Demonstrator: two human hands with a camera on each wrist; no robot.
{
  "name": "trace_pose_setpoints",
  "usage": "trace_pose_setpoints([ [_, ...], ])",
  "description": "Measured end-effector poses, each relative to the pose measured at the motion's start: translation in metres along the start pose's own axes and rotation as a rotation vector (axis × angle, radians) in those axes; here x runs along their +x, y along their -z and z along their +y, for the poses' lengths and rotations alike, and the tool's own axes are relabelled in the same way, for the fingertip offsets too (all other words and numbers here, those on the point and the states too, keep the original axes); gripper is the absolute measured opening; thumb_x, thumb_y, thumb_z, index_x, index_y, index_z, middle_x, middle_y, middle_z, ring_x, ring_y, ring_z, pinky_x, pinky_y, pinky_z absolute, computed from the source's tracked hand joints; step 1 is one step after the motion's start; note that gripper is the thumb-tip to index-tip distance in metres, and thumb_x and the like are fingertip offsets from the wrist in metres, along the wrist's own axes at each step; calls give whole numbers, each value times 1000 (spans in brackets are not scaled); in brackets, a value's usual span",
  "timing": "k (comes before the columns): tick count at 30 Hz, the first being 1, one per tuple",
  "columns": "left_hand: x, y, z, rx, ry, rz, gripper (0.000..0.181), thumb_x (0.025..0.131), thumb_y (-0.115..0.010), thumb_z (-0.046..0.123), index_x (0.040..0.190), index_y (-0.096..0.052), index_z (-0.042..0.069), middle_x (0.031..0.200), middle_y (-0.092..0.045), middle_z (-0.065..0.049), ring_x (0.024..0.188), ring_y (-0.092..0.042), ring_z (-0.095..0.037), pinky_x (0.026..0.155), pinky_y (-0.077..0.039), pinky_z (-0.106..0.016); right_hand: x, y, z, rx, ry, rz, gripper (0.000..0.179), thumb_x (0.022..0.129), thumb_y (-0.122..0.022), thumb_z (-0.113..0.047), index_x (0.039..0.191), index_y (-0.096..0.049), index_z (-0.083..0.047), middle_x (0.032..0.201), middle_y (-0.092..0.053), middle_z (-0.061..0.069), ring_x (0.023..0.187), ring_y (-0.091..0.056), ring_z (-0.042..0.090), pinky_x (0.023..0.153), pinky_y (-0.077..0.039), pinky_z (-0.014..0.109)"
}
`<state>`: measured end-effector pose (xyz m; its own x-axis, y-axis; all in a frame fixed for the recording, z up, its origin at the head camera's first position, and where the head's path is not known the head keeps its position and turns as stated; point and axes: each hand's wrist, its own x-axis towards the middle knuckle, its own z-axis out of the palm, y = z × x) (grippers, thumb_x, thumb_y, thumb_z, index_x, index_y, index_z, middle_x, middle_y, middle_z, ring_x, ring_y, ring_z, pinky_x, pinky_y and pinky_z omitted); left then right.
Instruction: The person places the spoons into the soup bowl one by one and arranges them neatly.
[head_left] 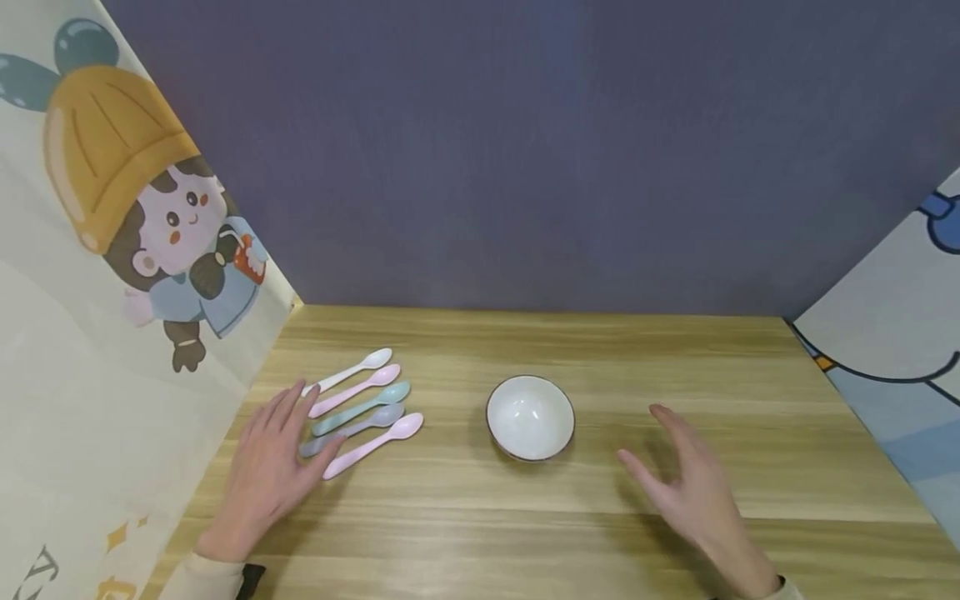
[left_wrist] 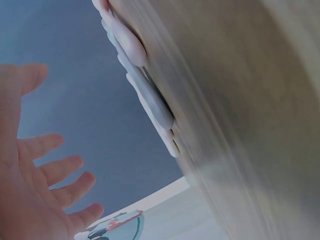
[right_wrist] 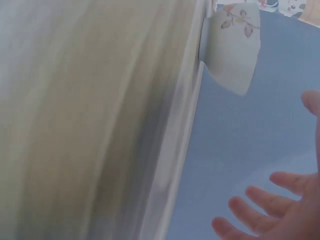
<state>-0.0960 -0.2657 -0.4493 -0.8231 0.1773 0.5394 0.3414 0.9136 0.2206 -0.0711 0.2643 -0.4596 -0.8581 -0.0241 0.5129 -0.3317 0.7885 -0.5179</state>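
Observation:
Several plastic spoons lie side by side at the table's left: a white spoon, a pink spoon, a teal spoon, a greyish-lavender spoon and another pink spoon nearest me. My left hand hovers over their handle ends, fingers spread and grasping nothing; it hides some handle tips. In the left wrist view its palm and fingers are apart from the spoons. A white bowl with a dark rim stands upright mid-table. To its right, my right hand is spread, apart from the bowl.
The wood-grain table meets a dark blue-grey panel at its back edge. A cartoon-printed wall borders the left side, and another printed wall the right.

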Motion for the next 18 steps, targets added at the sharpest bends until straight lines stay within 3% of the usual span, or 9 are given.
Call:
trace_pose_setpoints([
  [3,3,-1,-3,-7,-10,10,76,85,-81,40,147,-59,1,147,-59,-29,132,-56,-51,106,-44,-66,0,-5,-4,-6,-18,-36,77,82,-91,-25,147,-58,0,141,-66,24,123,-65,46,114,-46,38],
  [6,6,-3,-4,-20,-19,13,75,84,-82,35,145,-60,0,146,-61,-29,129,-58,-52,104,-46,-66,1,-8,-7,-15,-14,-65,77,83,-91,-28,147,-58,-1,136,-69,20,116,-68,41,96,-50,59],
  [11,12,-3,-5,-35,-23,-6,70,85,-81,29,144,-60,-1,144,-62,-29,128,-59,-52,103,-47,-66,4,-12,-13,-15,13,-81,75,83,-92,-29,144,-60,-1,136,-71,16,115,-71,36,96,-51,52],
  [18,13,-3,-11,-50,12,-67,65,90,-79,29,145,-61,-1,143,-63,-31,127,-59,-53,103,-47,-67,8,-18,-24,10,42,-153,72,83,-92,-26,142,-62,0,139,-69,18,119,-71,36,100,-55,54],
])
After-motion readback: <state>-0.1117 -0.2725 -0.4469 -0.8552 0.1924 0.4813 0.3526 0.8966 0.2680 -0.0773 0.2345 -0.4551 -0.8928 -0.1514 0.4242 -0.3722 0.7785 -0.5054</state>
